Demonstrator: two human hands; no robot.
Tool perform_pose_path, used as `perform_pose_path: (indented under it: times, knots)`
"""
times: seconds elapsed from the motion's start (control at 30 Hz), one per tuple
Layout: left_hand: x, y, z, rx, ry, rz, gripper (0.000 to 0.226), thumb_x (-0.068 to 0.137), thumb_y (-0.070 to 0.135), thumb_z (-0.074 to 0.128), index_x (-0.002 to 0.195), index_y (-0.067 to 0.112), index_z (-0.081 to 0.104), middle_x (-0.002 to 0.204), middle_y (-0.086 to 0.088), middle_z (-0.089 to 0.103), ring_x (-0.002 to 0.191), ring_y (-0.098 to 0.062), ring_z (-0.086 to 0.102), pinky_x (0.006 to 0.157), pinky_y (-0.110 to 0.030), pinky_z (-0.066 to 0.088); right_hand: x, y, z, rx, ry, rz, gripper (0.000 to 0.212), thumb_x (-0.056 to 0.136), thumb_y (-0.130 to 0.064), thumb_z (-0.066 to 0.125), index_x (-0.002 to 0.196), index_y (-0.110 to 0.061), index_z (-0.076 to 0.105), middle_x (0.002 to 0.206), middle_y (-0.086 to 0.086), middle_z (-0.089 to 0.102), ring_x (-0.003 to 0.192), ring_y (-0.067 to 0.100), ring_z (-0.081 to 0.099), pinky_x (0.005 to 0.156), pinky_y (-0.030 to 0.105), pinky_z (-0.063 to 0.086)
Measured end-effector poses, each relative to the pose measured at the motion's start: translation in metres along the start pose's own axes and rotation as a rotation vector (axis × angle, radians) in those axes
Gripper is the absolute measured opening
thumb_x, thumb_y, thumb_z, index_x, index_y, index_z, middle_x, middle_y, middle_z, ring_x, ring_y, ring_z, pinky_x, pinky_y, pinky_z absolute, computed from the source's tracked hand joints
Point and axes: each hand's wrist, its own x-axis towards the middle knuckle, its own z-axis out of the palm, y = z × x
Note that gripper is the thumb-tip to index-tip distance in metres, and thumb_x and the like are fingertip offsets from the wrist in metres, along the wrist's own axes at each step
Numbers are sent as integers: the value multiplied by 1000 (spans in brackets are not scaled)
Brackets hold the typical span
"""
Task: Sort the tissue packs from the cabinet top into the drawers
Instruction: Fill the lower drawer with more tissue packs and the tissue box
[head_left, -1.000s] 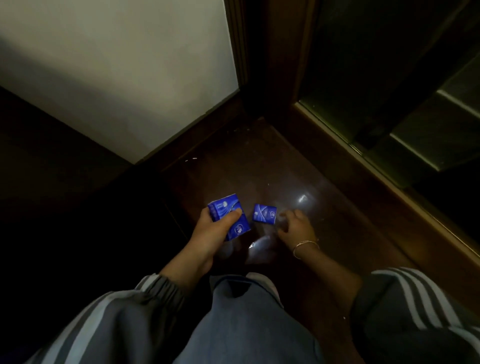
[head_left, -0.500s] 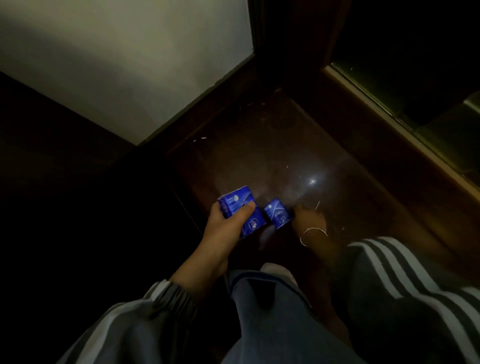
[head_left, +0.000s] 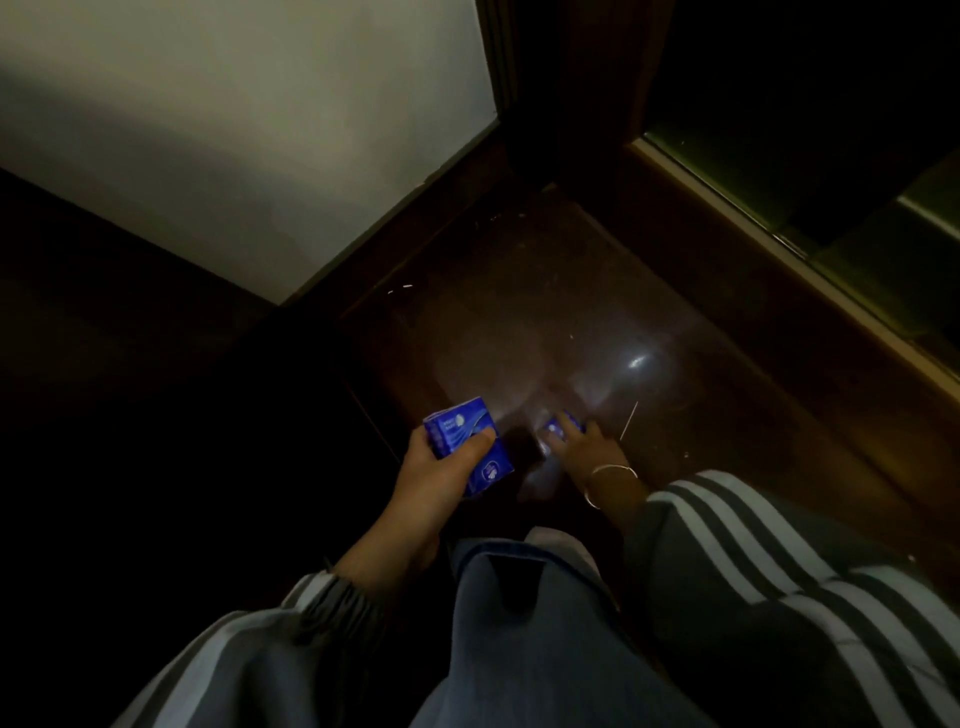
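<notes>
A pale wall (head_left: 234, 130) meets the glossy dark cabinet top (head_left: 519, 322), which shows a bright glare spot. Striped sleeves (head_left: 779, 571) lead to both hands. The left hand (head_left: 434, 480) is held over the cabinet top's near left edge and grips a stack of blue tissue packs (head_left: 460, 428), thumb pressed across the top one. The right hand (head_left: 582, 447) has its fingers (head_left: 569, 431) laid over a single small pack (head_left: 555, 427) lying on the cabinet top; whether they pinch it cannot be told through the blur. A thin bracelet (head_left: 610, 470) circles the right wrist.

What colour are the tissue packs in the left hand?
The tissue packs are blue with white print; head view.
</notes>
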Motion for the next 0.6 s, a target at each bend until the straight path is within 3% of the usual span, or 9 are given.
perform_pose_path:
  times: [0.07,0.2,0.3,0.43,0.53,0.6]
  knots:
    - [-1,1,0,-1,-11,2,49,85,23,69,127,15,47,119,-9,63,103,-25,66,89,-42,55,-12,10,8,56,27,65,54,95,-16,41,143,-34,25,156,8,10,128,40,33,97,47,46]
    - [-12,9,-2,12,-48,36,47,86,24,68,126,16,47,118,-8,64,101,-26,66,88,-46,55,-40,22,7,511,81,282,87,65,-28,80,136,-17,31,139,16,28,111,40,53,89,43,50]
    - [-30,20,-5,-2,-67,80,45,86,22,68,126,15,48,117,-10,65,102,-28,67,87,-44,56,-67,21,-17,810,275,352,76,60,-34,82,121,-16,40,126,11,38,104,36,57,83,43,54]
    - [-64,42,-7,4,-123,157,44,85,19,68,125,14,50,117,-10,66,103,-26,66,92,-45,54,-115,13,-76,1016,591,252,66,58,-28,82,112,-27,45,117,0,42,101,22,56,79,29,49]
    - [-94,65,-6,-27,-165,215,45,85,19,69,126,15,50,116,-8,67,97,-20,68,74,-30,58,-162,15,-141,1149,806,116,63,60,-18,83,108,-31,45,116,-1,46,100,15,54,82,21,47]
    - [-120,80,-4,-64,-212,248,44,85,20,68,126,16,51,111,-6,69,86,-13,70,58,-21,56,-199,15,-188,1167,902,15,62,62,-14,83,112,-25,47,119,0,47,102,10,53,86,18,46]
